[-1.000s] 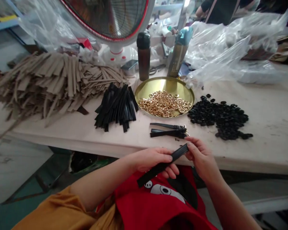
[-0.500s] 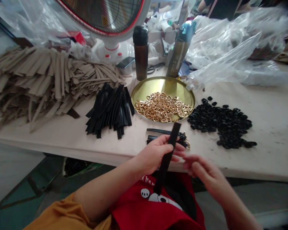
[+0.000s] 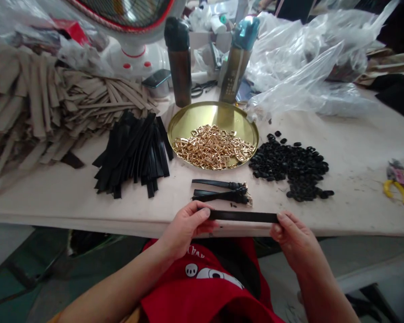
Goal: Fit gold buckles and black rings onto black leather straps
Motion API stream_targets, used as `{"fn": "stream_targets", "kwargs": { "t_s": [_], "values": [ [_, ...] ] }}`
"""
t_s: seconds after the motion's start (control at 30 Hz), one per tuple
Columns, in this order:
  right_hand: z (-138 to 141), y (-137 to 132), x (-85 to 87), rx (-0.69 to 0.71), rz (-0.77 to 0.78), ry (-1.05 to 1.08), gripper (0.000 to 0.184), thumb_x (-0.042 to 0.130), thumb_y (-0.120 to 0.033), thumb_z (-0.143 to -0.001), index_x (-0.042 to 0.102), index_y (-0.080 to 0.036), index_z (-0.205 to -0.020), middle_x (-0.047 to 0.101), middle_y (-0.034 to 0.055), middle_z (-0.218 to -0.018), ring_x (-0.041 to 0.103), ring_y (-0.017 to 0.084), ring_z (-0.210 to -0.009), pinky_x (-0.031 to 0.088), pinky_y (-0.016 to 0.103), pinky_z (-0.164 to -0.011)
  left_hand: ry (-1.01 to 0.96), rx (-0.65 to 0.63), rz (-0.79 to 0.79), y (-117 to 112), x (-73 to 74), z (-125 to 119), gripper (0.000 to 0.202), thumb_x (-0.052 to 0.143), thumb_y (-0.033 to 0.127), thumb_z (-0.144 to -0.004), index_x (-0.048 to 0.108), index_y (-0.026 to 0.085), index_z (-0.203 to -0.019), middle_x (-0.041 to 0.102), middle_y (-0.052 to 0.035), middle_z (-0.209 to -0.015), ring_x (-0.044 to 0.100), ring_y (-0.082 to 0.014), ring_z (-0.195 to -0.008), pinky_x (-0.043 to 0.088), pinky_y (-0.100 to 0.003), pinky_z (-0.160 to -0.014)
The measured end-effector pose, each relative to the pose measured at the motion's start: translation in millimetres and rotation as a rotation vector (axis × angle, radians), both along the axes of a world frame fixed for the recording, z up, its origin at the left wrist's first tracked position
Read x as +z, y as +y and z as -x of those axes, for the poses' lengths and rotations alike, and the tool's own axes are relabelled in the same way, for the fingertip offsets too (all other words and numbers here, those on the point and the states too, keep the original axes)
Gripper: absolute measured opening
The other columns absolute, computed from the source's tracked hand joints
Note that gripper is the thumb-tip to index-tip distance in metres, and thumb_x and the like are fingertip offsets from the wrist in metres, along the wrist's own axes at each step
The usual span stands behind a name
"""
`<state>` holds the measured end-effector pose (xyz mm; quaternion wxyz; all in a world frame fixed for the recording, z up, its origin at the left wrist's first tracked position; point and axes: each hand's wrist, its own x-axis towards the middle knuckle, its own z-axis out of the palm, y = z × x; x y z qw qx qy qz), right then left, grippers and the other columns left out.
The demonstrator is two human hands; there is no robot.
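Note:
A black strap [image 3: 244,216] is stretched level between both hands at the table's front edge. My left hand [image 3: 185,228] pinches its left end and my right hand [image 3: 291,235] pinches its right end. Just beyond it lie two finished black straps with gold buckles [image 3: 222,191]. Farther back a gold round tray [image 3: 188,119] holds many gold buckles [image 3: 212,147]. To the right of the tray lies a heap of small black loops [image 3: 292,163]. A pile of black straps [image 3: 134,152] sits to the left of the tray.
A big stack of tan strips [image 3: 37,107] fills the left of the table. Behind the tray stand a fan base [image 3: 131,58], a dark bottle [image 3: 179,56] and a teal-capped bottle [image 3: 237,58]. Clear plastic bags [image 3: 306,67] lie back right. Yellow-handled pliers [image 3: 395,186] rest far right.
The strap stood nearly upright in my left hand half a second ago. Now it lies level and my right hand has taken its right end. The view has shifted right.

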<state>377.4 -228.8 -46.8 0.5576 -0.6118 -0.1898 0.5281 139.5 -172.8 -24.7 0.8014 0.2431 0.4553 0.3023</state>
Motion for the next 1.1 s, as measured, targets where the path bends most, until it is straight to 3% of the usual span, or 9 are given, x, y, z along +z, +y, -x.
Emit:
{"fn": "stream_targets", "kwargs": {
  "t_s": [0.2,0.57,0.67,0.8,0.9,0.97,1.1],
  "values": [
    [-1,-3,-2.6,-0.049,0.0,-0.06,0.022,0.065,-0.034,-0.072,0.062,-0.019,-0.088,0.048,-0.0043,-0.049,0.038,0.007,-0.044,0.032,0.018,-0.039,0.149,-0.347,0.122,-16,-5.1,2,0.019,0.056,0.017,-0.072,0.056,0.014,-0.091,0.064,-0.0021,-0.077,0.061,-0.0062,-0.057,0.045,-0.015,-0.055],
    [-2,-4,-7.9,0.0,0.029,-0.226,0.034,0.057,-0.036,-0.077,0.06,-0.019,-0.107,0.043,-0.0049,-0.05,0.037,0.008,-0.045,0.029,0.02,-0.04,0.134,-0.562,0.095,-18,-5.2,-5,0.02,0.051,0.014,-0.072,0.059,0.012,-0.09,0.063,0.0001,-0.067,0.058,-0.0076,-0.059,0.044,-0.019,-0.058],
    [0,-1,-7.6,0.044,0.048,-0.275,0.037,0.054,-0.037,-0.079,0.058,-0.019,-0.112,0.041,-0.0053,-0.05,0.036,0.009,-0.046,0.029,0.02,-0.041,0.092,-0.645,0.076,-13,-4.7,-11,0.023,0.053,0.019,-0.075,0.06,0.013,-0.096,0.064,-0.0015,-0.073,0.058,-0.0081,-0.061,0.045,-0.021,-0.061],
    [10,1,-3.2,0.139,0.05,-0.381,0.043,0.05,-0.038,-0.082,0.05,-0.02,-0.121,0.041,-0.0054,-0.051,0.037,0.01,-0.046,0.031,0.021,-0.043,-0.148,-0.653,0.151,-2,-7.2,-31,0.036,0.057,0.031,-0.076,0.054,0.018,-0.109,0.062,-0.0036,-0.084,0.06,-0.009,-0.064,0.047,-0.021,-0.06],
    [15,3,1.9,0.28,0.006,-0.504,0.048,0.046,-0.039,-0.084,0.041,-0.021,-0.128,0.044,-0.0048,-0.054,0.042,0.012,-0.048,0.036,0.023,-0.046,-0.294,-0.624,0.172,5,-7.4,-50,0.032,0.056,0.032,-0.076,0.052,0.017,-0.103,0.06,-0.0022,-0.077,0.058,-0.0072,-0.057,0.044,-0.018,-0.053],
    [10,8,4.5,0.335,-0.048,-0.665,0.046,0.044,-0.04,-0.085,0.041,-0.02,-0.127,0.051,-0.0021,-0.061,0.048,0.014,-0.055,0.04,0.026,-0.052,-0.24,-0.599,0.111,10,-4.8,-57,0.022,0.052,0.026,-0.076,0.05,0.015,-0.095,0.057,0.0004,-0.069,0.054,-0.005,-0.049,0.041,-0.016,-0.047],
    [-22,35,5.2,0.238,-0.112,-1.192,0.03,0.046,-0.037,-0.084,0.055,-0.019,-0.107,0.057,0.0046,-0.08,0.054,0.018,-0.069,0.042,0.032,-0.066,-0.081,-0.532,-0.047,15,3.0,-54,0.016,0.043,0.018,-0.077,0.046,0.015,-0.092,0.055,0.0027,-0.064,0.048,-0.0037,-0.043,0.037,-0.014,-0.042]
  ]
}}
